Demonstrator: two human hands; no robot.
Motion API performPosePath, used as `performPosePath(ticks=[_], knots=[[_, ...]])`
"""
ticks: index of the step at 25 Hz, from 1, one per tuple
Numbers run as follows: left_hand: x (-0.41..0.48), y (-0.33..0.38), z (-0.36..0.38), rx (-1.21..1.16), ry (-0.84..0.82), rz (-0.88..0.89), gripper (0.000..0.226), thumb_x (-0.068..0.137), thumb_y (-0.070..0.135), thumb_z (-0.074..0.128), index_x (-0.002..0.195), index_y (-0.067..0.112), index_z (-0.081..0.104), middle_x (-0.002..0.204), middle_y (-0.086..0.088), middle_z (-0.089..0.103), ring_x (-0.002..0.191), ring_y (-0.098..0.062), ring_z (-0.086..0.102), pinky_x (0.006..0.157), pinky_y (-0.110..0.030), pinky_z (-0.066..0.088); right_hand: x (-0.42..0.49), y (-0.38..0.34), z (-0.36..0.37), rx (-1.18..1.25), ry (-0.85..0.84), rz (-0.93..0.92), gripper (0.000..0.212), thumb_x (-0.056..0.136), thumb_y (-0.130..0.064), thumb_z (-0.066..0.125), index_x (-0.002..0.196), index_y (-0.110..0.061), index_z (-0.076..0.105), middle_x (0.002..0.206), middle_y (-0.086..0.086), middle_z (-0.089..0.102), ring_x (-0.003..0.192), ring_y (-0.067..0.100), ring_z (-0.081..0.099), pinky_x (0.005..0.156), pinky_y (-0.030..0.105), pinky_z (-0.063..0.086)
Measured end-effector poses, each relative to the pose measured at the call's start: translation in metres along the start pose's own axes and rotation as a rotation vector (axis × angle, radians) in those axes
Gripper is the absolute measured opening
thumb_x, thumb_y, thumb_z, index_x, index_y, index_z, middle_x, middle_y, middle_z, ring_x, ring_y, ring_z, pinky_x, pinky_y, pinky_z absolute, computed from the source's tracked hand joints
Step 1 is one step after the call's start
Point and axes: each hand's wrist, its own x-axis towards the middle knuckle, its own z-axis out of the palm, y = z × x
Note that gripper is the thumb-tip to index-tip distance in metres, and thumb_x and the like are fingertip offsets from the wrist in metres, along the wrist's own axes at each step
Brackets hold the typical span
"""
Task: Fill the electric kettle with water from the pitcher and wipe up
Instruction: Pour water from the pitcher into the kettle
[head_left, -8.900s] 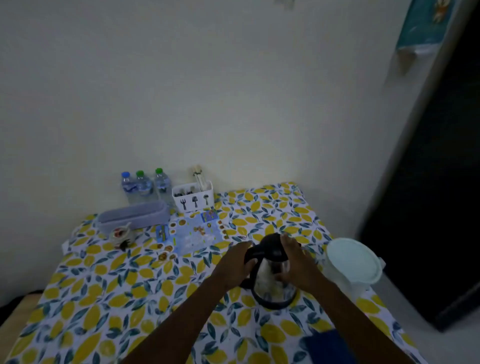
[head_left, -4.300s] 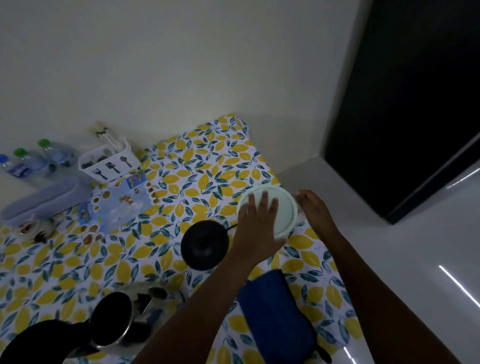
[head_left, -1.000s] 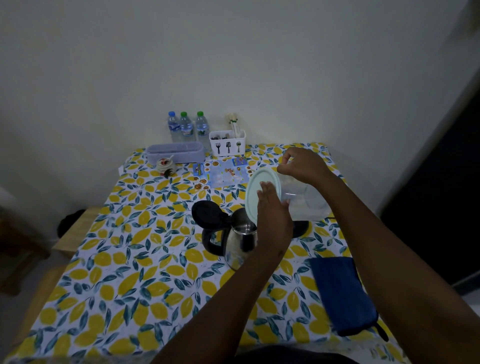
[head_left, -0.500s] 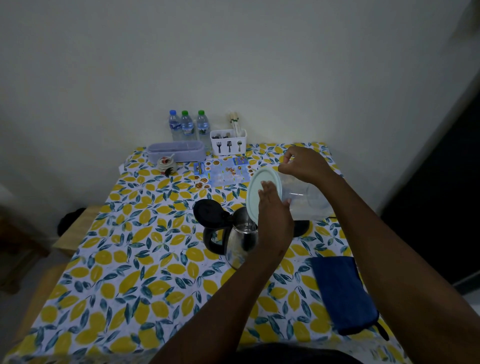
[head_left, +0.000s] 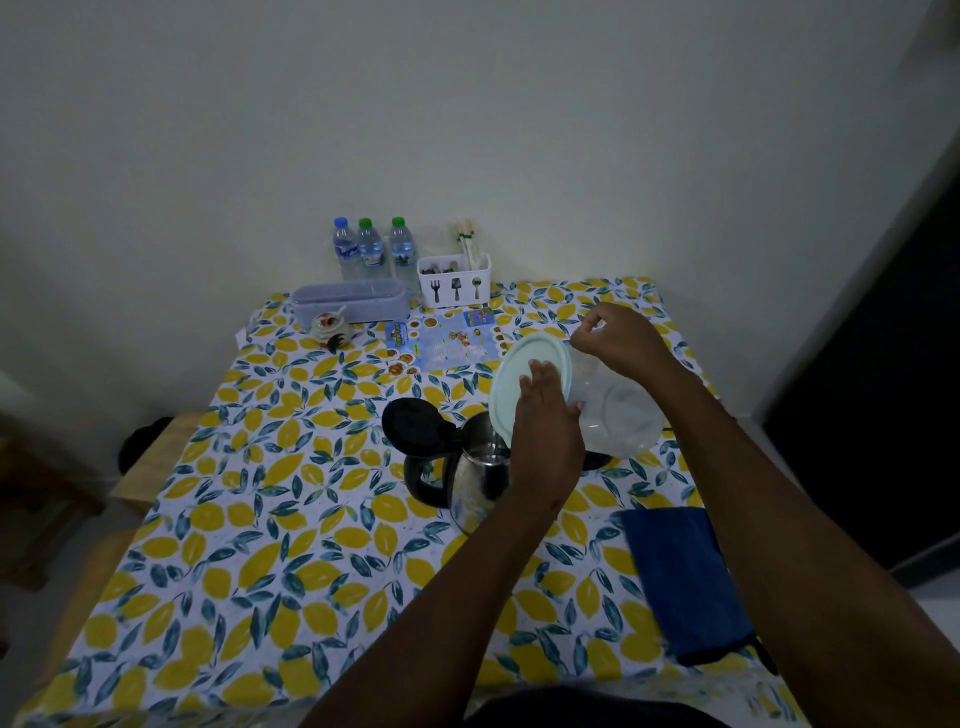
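Observation:
A steel electric kettle (head_left: 475, 480) with a black handle stands mid-table, its black lid (head_left: 413, 426) flipped open to the left. A clear plastic pitcher (head_left: 615, 410) lies tipped on its side above the kettle's mouth, its pale green lid (head_left: 514, 364) facing left. My right hand (head_left: 621, 340) grips the pitcher's handle at the top. My left hand (head_left: 548, 431) presses flat against the lid, fingers up. The kettle's black base (head_left: 597, 460) peeks out under the pitcher. A folded blue cloth (head_left: 680, 577) lies at the right front of the table.
The table carries a lemon-print cloth (head_left: 291, 530). At the back stand three water bottles (head_left: 371, 252), a white cutlery caddy (head_left: 454, 280), a lilac tray (head_left: 348, 304), a small ornament (head_left: 330, 327) and a printed leaflet (head_left: 447, 343). The wall is close behind; a wooden stool (head_left: 150, 467) stands at left.
The pitcher has tipped slightly further over the kettle's mouth, with both hands still on it. The kettle and the cloth have not moved.

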Motion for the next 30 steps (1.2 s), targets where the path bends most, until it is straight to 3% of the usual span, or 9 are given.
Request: performPosePath(ticks=[5,8,12,16,21,24,26,28,30], knots=[[0.009,0.01,0.016,0.151,-0.114,0.078,0.06,0.101,0.023,0.039,0.148,0.004,0.008,0.16,-0.017,0.002,0.148,-0.031,0.001,0.12,-0.04,0.01,-0.005,0.052,0.001,0.237,0.059,0.124,0.013,0.074,-0.027,0.066,0.076,-0.017,0.058,0.08,-0.002,0.059,0.074,0.019,0.057,0.066,0.035,0.045],[0.018,0.016,0.033,0.246,-0.208,0.149,0.063,0.1,0.028,0.041,0.148,0.004,0.008,0.16,-0.017,0.004,0.148,-0.03,0.002,0.121,-0.038,0.008,-0.012,0.091,-0.002,0.393,0.117,0.239,0.011,0.076,-0.024,0.066,0.076,-0.016,0.059,0.074,-0.002,0.058,0.069,0.019,0.055,0.06,0.031,0.042],[0.032,0.019,0.069,0.37,-0.342,0.332,0.07,0.097,0.03,0.05,0.149,0.009,0.008,0.16,-0.015,0.002,0.148,-0.03,0.0,0.121,-0.039,0.008,-0.021,0.149,-0.009,0.571,0.197,0.388,0.01,0.081,-0.021,0.066,0.081,-0.013,0.06,0.08,0.002,0.056,0.071,0.019,0.055,0.059,0.029,0.042],[0.049,0.024,0.111,0.491,-0.381,0.414,0.071,0.094,0.026,0.056,0.15,0.023,0.013,0.16,-0.017,0.003,0.147,-0.036,0.0,0.119,-0.048,0.012,-0.022,0.209,-0.021,0.673,0.261,0.482,0.01,0.083,-0.02,0.065,0.076,-0.017,0.059,0.071,0.004,0.054,0.059,0.016,0.049,0.051,0.027,0.037],[0.073,0.035,0.165,0.589,-0.42,0.495,0.069,0.095,0.025,0.054,0.15,0.019,0.014,0.159,-0.015,0.015,0.146,-0.036,0.013,0.117,-0.052,0.021,-0.014,0.268,-0.036,0.713,0.294,0.545,0.016,0.086,-0.018,0.064,0.073,-0.015,0.055,0.058,0.007,0.047,0.048,0.015,0.04,0.047,0.026,0.033],[0.086,0.039,0.188,0.64,-0.458,0.476,0.068,0.096,0.025,0.051,0.15,0.021,0.011,0.16,-0.013,0.013,0.147,-0.034,0.011,0.117,-0.05,0.019,-0.001,0.29,-0.037,0.726,0.295,0.563,0.021,0.085,-0.017,0.064,0.068,-0.017,0.052,0.057,0.005,0.045,0.043,0.011,0.04,0.045,0.024,0.034],[0.093,0.04,0.197,0.665,-0.441,0.469,0.069,0.092,0.025,0.057,0.149,0.02,0.019,0.158,-0.015,0.022,0.145,-0.034,0.021,0.113,-0.051,0.027,0.008,0.3,-0.035,0.749,0.286,0.567,0.019,0.085,-0.017,0.063,0.069,-0.015,0.053,0.059,0.005,0.047,0.042,0.009,0.04,0.04,0.019,0.033],[0.099,0.041,0.201,0.698,-0.405,0.473,0.071,0.084,0.027,0.068,0.145,0.021,0.032,0.151,-0.013,0.039,0.137,-0.033,0.038,0.102,-0.05,0.042,0.017,0.308,-0.031,0.772,0.268,0.555,0.013,0.085,-0.016,0.061,0.075,-0.011,0.056,0.064,0.009,0.049,0.05,0.016,0.042,0.043,0.022,0.033],[0.104,0.04,0.205,0.706,-0.381,0.481,0.07,0.081,0.033,0.07,0.142,0.023,0.037,0.147,-0.009,0.046,0.133,-0.029,0.046,0.096,-0.046,0.047,0.026,0.317,-0.028,0.776,0.24,0.532,0.012,0.087,-0.017,0.06,0.076,-0.012,0.057,0.068,0.01,0.051,0.055,0.02,0.043,0.046,0.025,0.034]])
